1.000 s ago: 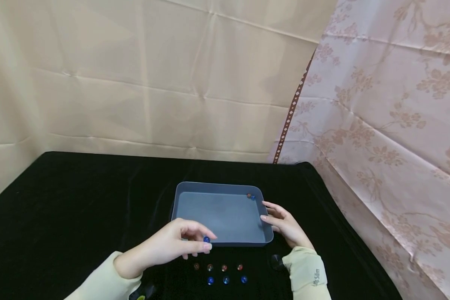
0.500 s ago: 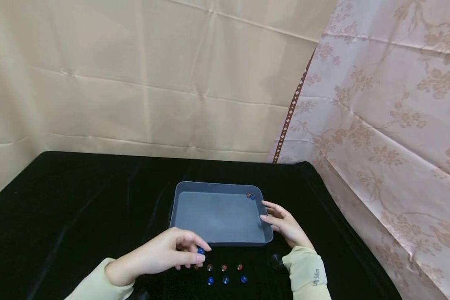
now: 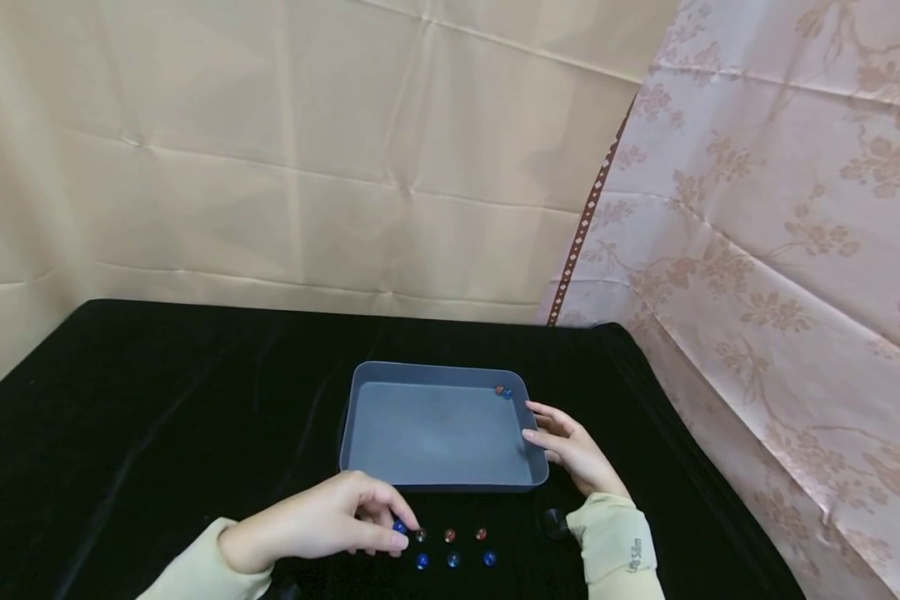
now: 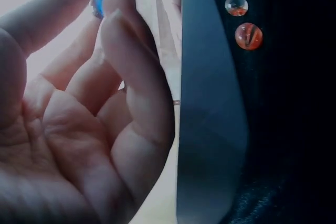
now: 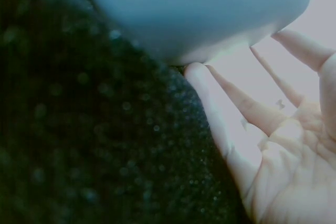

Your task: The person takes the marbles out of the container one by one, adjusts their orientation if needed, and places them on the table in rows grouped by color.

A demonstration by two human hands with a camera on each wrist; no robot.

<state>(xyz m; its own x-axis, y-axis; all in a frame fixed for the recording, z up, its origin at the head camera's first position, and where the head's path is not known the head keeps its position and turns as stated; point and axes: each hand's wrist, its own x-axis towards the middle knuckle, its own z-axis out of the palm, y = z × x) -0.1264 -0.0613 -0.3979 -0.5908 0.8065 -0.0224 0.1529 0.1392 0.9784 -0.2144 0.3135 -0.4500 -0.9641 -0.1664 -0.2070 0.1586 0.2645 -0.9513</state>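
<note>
My left hand (image 3: pixel 330 517) pinches a blue marble (image 3: pixel 400 527) between thumb and fingertips, low over the black cloth in front of the tray. In the left wrist view the same blue marble (image 4: pixel 97 5) shows at the fingertips. To its right lie a row of reddish and clear marbles (image 3: pixel 450 535) and a row of blue marbles (image 3: pixel 453 559). An orange marble (image 4: pixel 249 35) seen in the left wrist view is hidden behind the hand in the head view. My right hand (image 3: pixel 572 450) touches the right side of the grey-blue tray (image 3: pixel 442 487), fingers extended against its wall (image 5: pixel 210 19).
Inside the tray's far right corner sit a reddish marble (image 3: pixel 498 390) and a blue marble (image 3: pixel 507 394), side by side. Black cloth (image 3: pixel 157 417) covers the table. Beige curtain (image 3: pixel 307 167) hangs behind, and a floral pink curtain (image 3: pixel 780 233) runs along the right.
My left hand has come down and back toward the near side, from the tray's front edge to the rows of marbles, carrying the blue marble. The right hand stays at the tray.
</note>
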